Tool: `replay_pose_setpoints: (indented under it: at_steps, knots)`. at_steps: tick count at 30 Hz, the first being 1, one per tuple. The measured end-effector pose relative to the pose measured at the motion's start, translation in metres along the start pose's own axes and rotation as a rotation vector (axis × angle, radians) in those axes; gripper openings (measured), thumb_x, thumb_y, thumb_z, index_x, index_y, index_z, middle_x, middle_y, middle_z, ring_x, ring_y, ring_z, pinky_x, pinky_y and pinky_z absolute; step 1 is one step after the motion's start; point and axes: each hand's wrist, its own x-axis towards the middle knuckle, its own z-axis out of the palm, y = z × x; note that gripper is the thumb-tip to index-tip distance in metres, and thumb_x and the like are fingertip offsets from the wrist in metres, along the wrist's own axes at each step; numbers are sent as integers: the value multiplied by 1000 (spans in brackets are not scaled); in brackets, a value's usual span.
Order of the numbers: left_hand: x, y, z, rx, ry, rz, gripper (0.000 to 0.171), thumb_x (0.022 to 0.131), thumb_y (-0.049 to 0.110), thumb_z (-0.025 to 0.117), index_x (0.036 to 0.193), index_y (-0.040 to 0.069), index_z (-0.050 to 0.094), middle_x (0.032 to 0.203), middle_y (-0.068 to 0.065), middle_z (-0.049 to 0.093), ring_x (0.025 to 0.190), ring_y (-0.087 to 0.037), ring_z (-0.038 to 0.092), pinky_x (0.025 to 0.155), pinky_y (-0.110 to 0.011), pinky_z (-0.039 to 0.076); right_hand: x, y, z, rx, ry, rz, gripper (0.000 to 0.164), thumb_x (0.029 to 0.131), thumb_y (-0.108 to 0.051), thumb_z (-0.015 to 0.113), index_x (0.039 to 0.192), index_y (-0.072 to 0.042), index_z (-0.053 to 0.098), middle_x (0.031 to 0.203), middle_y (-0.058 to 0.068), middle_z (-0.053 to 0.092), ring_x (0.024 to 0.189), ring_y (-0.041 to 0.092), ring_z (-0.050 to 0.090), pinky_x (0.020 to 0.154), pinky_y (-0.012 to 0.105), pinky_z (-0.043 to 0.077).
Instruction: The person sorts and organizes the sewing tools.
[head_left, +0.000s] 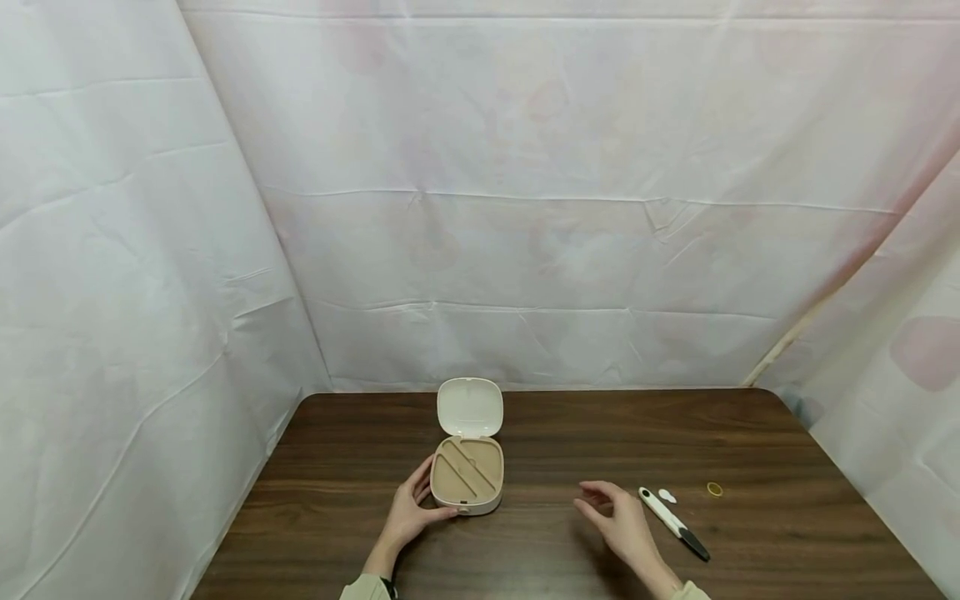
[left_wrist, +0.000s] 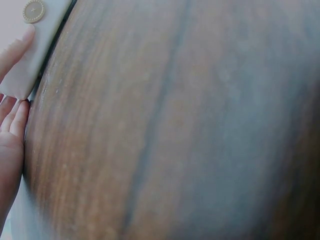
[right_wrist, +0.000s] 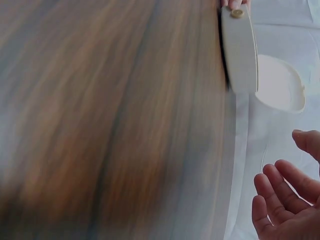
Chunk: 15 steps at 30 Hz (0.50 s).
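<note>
A small cream jewelry box (head_left: pixel 468 507) stands on the table with its white lid (head_left: pixel 470 408) raised at the back. Inside lies a beige tray (head_left: pixel 453 482) with slanted dividers. My left hand (head_left: pixel 408 514) holds the box at its left side, fingers along the side wall and thumb on the front. By the thumb, in the left wrist view, a round gold-rimmed button (left_wrist: pixel 34 11) shows on the box's front. Right of the box, my right hand (head_left: pixel 619 525) hovers with fingers loosely bent and nothing between them; the right wrist view shows these fingers (right_wrist: pixel 287 182) spread apart.
Beside the right hand lies a slim white tool with a black end (head_left: pixel 673 521). Small white pieces (head_left: pixel 667 496) are close to it, and a thin yellow ring (head_left: pixel 715 489) is farther right. White cloth (head_left: pixel 525 250) hangs behind the dark wooden table (head_left: pixel 360 442).
</note>
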Motion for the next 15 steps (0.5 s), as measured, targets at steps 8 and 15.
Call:
replay_pose_setpoints:
  at_steps: [8,15]
  knots:
    - [-2,5,-1,-6,0,11,95,60,7,81,138,-1,26,139,-23,26,124,-36,30,96,-43,34,-8,17,-23,-49,53,6,24,71,-15,74,92,-6,67,78,-3,63,69,14,59,58,26,50]
    - [2,-17,-3,14,11,13,94,60,10,81,139,7,29,140,-16,28,124,-29,32,97,-33,36,-14,30,-41,-83,52,31,31,69,-17,76,95,-4,67,84,3,65,76,21,60,59,27,52]
